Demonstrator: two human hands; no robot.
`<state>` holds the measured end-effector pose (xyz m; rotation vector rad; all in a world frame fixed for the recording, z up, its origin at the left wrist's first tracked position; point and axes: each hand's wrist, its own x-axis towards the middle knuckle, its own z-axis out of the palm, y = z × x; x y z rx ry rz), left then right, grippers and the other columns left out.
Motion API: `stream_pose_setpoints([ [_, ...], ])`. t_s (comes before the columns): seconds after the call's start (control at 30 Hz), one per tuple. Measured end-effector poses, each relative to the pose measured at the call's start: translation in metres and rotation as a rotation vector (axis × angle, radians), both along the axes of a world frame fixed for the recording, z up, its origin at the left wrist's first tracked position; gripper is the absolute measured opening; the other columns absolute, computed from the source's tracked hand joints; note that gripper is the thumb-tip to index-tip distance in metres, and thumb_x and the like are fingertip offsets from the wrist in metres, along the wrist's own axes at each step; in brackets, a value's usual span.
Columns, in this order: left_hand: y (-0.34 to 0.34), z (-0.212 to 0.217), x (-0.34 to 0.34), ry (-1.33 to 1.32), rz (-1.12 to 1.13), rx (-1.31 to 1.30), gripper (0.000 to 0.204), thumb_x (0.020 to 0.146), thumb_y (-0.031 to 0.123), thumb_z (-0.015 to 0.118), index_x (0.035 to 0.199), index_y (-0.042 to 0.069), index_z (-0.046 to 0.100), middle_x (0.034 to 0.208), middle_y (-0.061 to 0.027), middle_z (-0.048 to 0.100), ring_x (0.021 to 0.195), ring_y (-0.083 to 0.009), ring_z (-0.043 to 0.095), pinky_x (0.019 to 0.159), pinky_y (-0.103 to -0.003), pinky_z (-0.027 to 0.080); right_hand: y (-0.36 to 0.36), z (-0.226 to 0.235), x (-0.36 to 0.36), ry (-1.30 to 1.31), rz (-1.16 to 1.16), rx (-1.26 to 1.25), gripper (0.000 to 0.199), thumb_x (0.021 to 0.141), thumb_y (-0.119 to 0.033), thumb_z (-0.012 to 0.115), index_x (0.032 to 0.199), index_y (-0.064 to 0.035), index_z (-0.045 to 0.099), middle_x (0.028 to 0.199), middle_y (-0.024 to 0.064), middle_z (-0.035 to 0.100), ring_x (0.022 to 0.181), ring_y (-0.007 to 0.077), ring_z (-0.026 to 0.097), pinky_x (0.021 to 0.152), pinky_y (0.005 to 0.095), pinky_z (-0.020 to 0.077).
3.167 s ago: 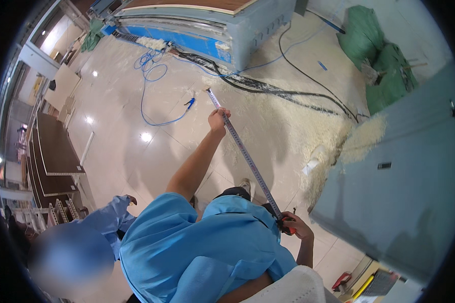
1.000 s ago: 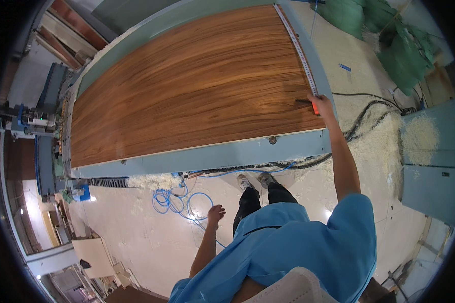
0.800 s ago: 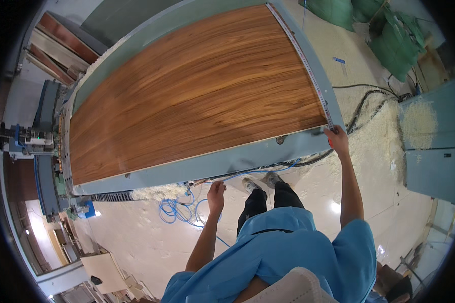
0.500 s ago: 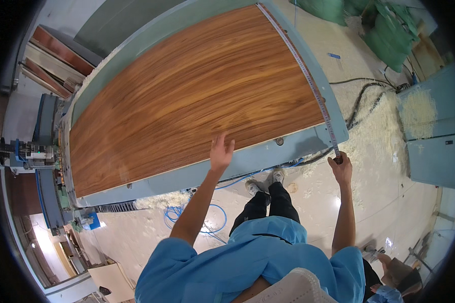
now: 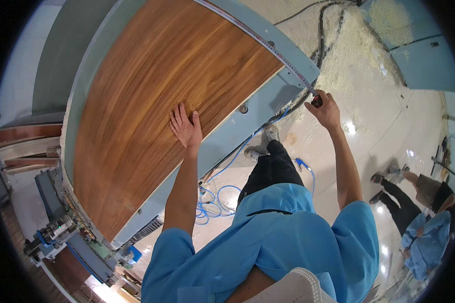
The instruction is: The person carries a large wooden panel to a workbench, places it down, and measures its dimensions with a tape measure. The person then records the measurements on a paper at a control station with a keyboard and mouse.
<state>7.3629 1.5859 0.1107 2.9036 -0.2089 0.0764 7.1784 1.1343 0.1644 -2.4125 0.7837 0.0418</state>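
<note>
A large wood-grain panel [image 5: 151, 91] lies on a grey-blue machine bed [image 5: 222, 136]. My left hand [image 5: 186, 126] rests on the panel near its front edge, palm down with fingers spread. Past the panel's right corner, my right hand [image 5: 324, 112] grips a tape measure [image 5: 317, 100], whose small dark case is partly hidden by the fingers. Its pale blade [image 5: 260, 41] is drawn out along the panel's right edge and over the bed's rim. The blade's far end runs out of the picture at the top.
Coiled blue hose [image 5: 217, 199] and a blue air gun [image 5: 302, 163] lie on the floor by my feet. Black cables [image 5: 322, 38] cross wood shavings [image 5: 354, 65] at the right. Another person [image 5: 424, 237] is at the lower right. Machine parts [image 5: 58, 232] stand at the left.
The view has turned, so the panel appears steeper and further left. My left hand's fingers have spread wider on the panel. My right hand keeps hold of the tape measure with its blade out.
</note>
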Motion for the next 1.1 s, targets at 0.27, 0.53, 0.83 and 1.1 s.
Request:
stream_pose_setpoints([
  [0.27,-0.006,0.011,0.000,-0.009,-0.017,-0.029,0.068,0.106,0.055,0.043,0.161,0.015,0.035,0.168,-0.0111,0.030,0.156,-0.0372,0.020,0.127,-0.056,0.014,-0.004,-0.008,-0.005,-0.051,0.001,0.026,0.059,0.083,-0.045,0.081,0.130,-0.0125,0.064,0.101,0.0097,0.067,0.086,0.0267,0.072,0.078,0.0404,0.0573],
  [0.53,-0.003,0.005,0.002,-0.056,-0.020,0.018,0.067,0.104,0.051,0.049,0.160,0.016,0.037,0.167,-0.0118,0.034,0.155,-0.0378,0.025,0.126,-0.055,0.016,0.003,-0.005,-0.003,-0.047,-0.043,-0.001,0.055,0.081,-0.041,0.082,0.126,-0.0139,0.066,0.096,0.0093,0.065,0.088,0.0295,0.069,0.077,0.0431,0.0568],
  [0.83,-0.009,0.011,-0.003,-0.016,0.057,0.015,0.067,0.103,0.049,0.051,0.161,0.020,0.036,0.167,-0.0066,0.033,0.156,-0.0344,0.023,0.128,-0.054,0.015,0.056,0.001,-0.009,-0.089,0.033,-0.207,0.061,0.075,-0.027,0.087,0.128,-0.0110,0.061,0.097,0.0107,0.059,0.091,0.0326,0.064,0.080,0.0451,0.0538],
  [1.1,-0.007,0.010,-0.003,0.006,0.057,0.004,0.066,0.104,0.049,0.050,0.161,0.021,0.034,0.169,-0.0040,0.031,0.157,-0.0335,0.022,0.129,-0.053,0.013,0.060,-0.003,-0.008,-0.083,-0.037,-0.147,0.058,0.077,-0.027,0.086,0.127,-0.0154,0.060,0.101,0.0093,0.060,0.094,0.0326,0.065,0.081,0.0470,0.0549],
])
